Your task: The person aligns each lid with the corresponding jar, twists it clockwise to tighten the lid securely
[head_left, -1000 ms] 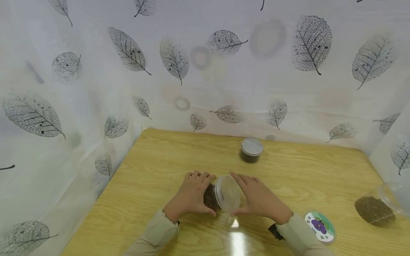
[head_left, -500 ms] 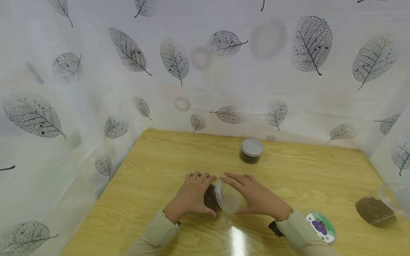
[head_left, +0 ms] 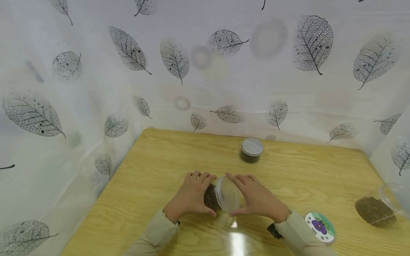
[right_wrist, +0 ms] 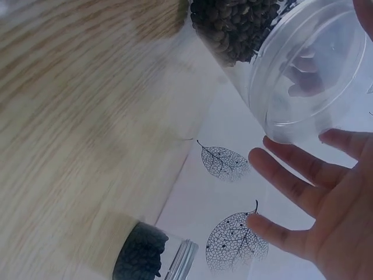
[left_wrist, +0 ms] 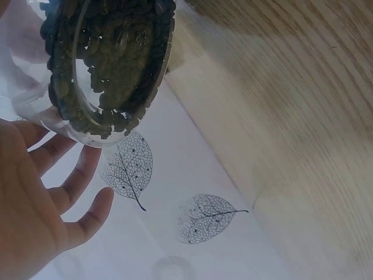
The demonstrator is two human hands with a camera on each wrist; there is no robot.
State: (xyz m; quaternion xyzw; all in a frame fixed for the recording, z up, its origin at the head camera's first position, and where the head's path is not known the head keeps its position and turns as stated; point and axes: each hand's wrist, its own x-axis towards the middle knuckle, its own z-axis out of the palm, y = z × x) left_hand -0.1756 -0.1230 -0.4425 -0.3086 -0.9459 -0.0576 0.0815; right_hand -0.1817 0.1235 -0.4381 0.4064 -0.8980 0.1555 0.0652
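Observation:
In the head view a clear jar [head_left: 211,200] of small dark seeds leans over, its clear lid [head_left: 231,195] facing right. My left hand [head_left: 189,197] grips the jar's body, fingers behind and thumb in front. The right hand [head_left: 257,199] spans the lid, with fingertips at its far rim and the thumb at its near rim. In the left wrist view seeds show through the jar's base [left_wrist: 116,64], with the left hand [left_wrist: 41,198] beside it. From the right wrist, the right hand [right_wrist: 326,204] has a finger at the lid's rim, other fingers spread apart.
A jar with a silver lid [head_left: 252,147] and dark contents stands toward the table's back. Right of my hands lies a round card [head_left: 320,227] with a purple flower. A clear tub [head_left: 376,209] of brown bits stands at the far right. Leaf-patterned cloth surrounds the wooden table [head_left: 166,153].
The right hand's fingers have shifted left over the lid's rim and then back to the right. The left hand and the jar have stayed put.

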